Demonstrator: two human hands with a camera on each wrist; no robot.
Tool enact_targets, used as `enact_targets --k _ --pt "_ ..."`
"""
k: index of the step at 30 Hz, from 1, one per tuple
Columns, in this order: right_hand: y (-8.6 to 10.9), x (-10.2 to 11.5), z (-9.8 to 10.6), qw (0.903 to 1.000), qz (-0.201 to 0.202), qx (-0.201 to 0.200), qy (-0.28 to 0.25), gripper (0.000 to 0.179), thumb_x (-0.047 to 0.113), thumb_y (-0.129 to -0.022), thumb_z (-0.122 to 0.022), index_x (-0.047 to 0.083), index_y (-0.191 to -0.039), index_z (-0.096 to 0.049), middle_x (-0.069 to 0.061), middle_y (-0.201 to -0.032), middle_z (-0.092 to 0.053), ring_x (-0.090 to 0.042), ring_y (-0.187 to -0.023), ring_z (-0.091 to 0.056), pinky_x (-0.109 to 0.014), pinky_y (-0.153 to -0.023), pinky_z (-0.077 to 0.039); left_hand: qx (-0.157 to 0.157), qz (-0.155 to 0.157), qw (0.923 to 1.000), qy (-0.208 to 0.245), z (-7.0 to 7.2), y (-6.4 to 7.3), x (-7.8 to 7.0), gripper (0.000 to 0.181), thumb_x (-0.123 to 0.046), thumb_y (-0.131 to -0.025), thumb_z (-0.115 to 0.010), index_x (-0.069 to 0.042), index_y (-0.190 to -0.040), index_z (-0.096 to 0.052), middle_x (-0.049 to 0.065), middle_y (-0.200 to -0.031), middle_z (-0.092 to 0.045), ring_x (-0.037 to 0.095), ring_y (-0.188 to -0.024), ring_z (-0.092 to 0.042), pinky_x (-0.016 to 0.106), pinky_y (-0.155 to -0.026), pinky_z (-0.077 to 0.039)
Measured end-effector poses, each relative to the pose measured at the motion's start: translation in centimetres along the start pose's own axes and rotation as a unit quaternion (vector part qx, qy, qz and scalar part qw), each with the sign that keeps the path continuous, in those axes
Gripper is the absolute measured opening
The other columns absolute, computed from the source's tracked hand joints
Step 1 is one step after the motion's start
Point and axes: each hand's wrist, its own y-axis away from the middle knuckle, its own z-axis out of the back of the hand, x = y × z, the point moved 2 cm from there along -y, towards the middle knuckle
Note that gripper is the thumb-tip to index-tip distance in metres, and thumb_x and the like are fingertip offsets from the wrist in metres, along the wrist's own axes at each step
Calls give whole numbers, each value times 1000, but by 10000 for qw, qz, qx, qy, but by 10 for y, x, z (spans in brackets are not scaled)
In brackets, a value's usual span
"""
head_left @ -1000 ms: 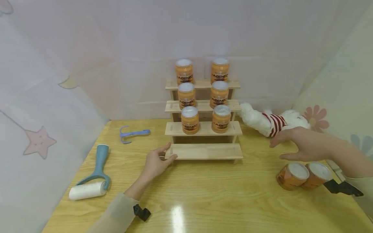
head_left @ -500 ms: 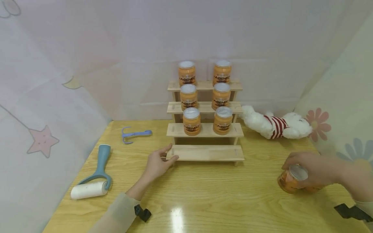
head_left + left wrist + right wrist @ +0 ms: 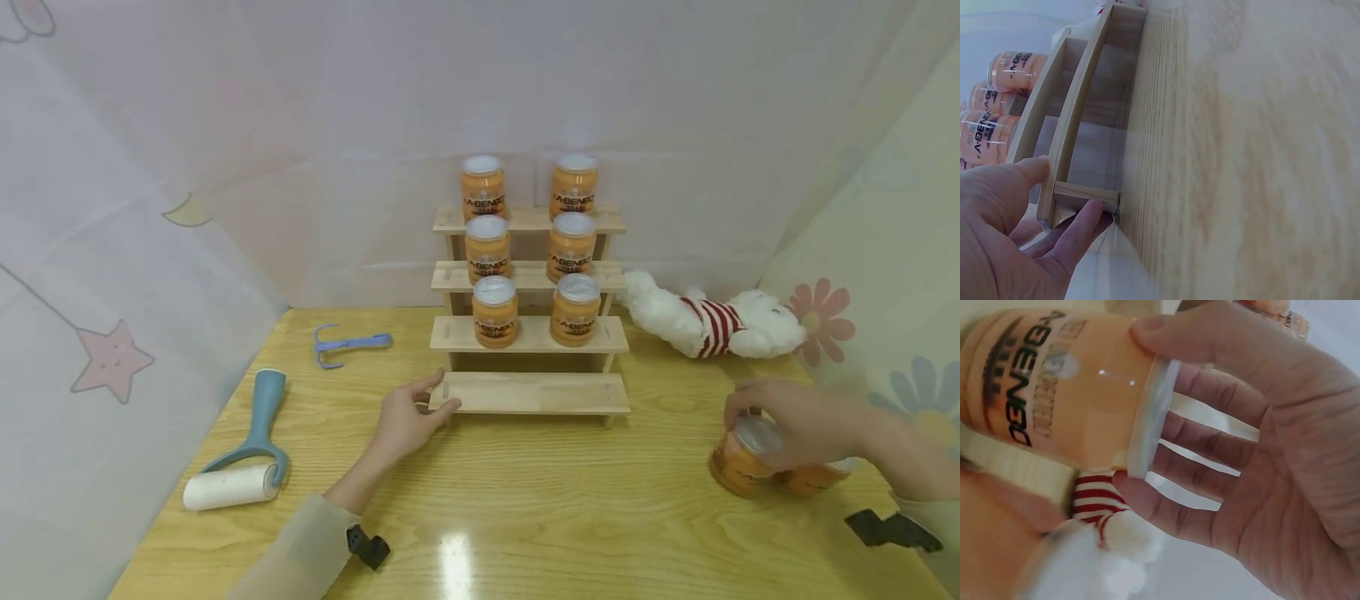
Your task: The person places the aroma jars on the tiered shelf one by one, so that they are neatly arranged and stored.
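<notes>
In the head view, my left hand (image 3: 405, 421) grips the left end of the lowest step of a wooden tiered display stand (image 3: 528, 392). The left wrist view has the thumb on the step's edge and fingers against the end support (image 3: 1088, 195). At the right, my right hand (image 3: 806, 421) holds an orange can (image 3: 738, 467) with a silver lid from above. Thumb and fingers lie round its lid rim in the right wrist view, where dark lettering shows on the can (image 3: 1054, 381). A second orange can (image 3: 813, 479) stands beside it, partly hidden by the hand.
Several matching cans, such as this one (image 3: 495, 312), stand in pairs on the upper three steps. A white plush toy (image 3: 765, 325) with red stripes lies right of the stand. A purple hook-shaped item (image 3: 352, 342) and a blue-handled roller (image 3: 258, 425) lie at the left.
My right hand has come down onto the left one of the two cans at the right and taken hold of it. That can has shifted slightly left. My left hand stays on the stand.
</notes>
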Motion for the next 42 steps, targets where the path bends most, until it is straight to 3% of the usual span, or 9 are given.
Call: enact_targets --k 8,12,18,23,29,42 --pt "-33 14 22 9969 476 -555 288 47 13 -71 -93 34 -105 -69 24 -103 -59 7 -86 -51 -19 -66 -48 1 -56 10000 58 0 0 -1 63 -34 -94 -85 -15 -150 -63 10 -142 -71 23 -98 -76 21 -60 -57" --pt "-54 27 31 9936 656 -832 389 46 11 -71 -91 33 -106 -72 24 -102 -57 6 -82 -49 -17 -65 -44 -16 -108 9999 27 0 -1 0 63 -33 -93 -85 -15 -149 -63 10 -142 -71 24 -98 -77 20 -61 -57" --pt "-85 51 40 9900 456 -1266 435 38 14 -73 -88 29 -105 -74 18 -100 -60 3 -74 -45 -17 -59 -41 150 -193 9996 -122 2 -5 3 65 -38 -94 -84 -14 -150 -62 10 -144 -70 26 -105 -77 23 -68 -61" --pt "-114 71 45 9811 439 -1809 523 31 18 -75 -86 27 -103 -76 13 -95 -62 -4 -70 -43 -19 -55 -40 374 -211 9990 -142 9 -6 4 66 -36 -94 -84 -14 -151 -60 10 -149 -66 32 -114 -76 33 -83 -67" --pt "-146 91 42 9768 457 -2073 289 29 22 -77 -85 23 -105 -77 7 -99 -68 -9 -74 -51 -21 -55 -44 579 -225 9980 -123 10 -5 2 67 -35 -95 -83 -14 -153 -57 9 -154 -62 37 -122 -72 38 -92 -66" --pt "-213 122 11 9724 606 -2252 -124 32 29 -80 -87 13 -107 -79 -1 -99 -67 -14 -84 -62 -30 -65 -57 504 -180 9986 -19 9 -5 6 68 -36 -95 -83 -15 -154 -57 9 -155 -60 38 -124 -71 40 -96 -65"
